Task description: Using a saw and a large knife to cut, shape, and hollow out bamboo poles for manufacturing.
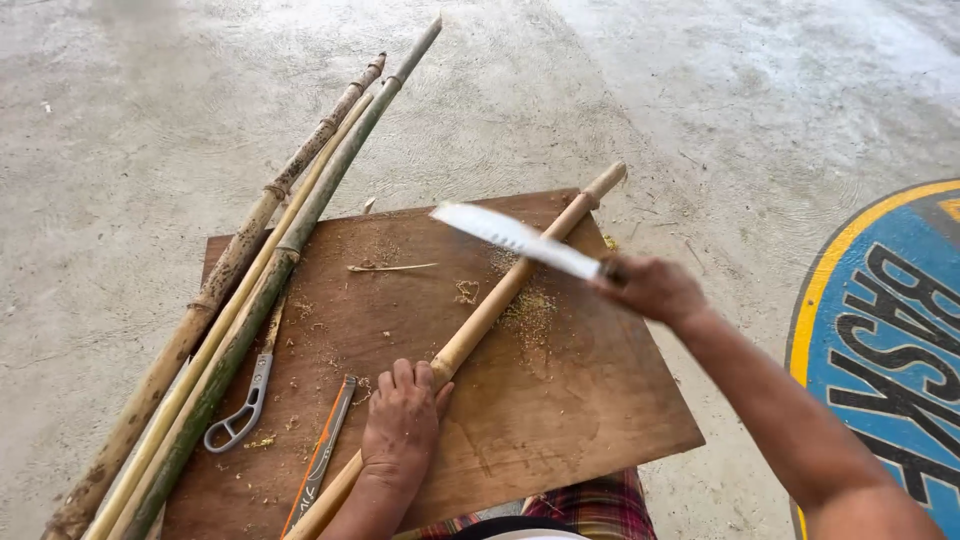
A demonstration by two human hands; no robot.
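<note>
The left hand [401, 422] is pinning a pale bamboo pole [500, 298] on the wooden board [560, 400]; the right hand [652, 288] is gripping a raised cleaver [515, 240]. Shavings [528, 308] are lying mid-pole; three poles [262, 262] at left are looking untrimmed.

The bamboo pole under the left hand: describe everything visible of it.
The bamboo pole is pale tan, smooth and stripped-looking, with raised node rings. It lies diagonally on the brown wooden board, its far end past the board's top edge. The left hand presses it down near its lower part. The right hand holds a broad knife above it. Shavings lie beside it.
</note>
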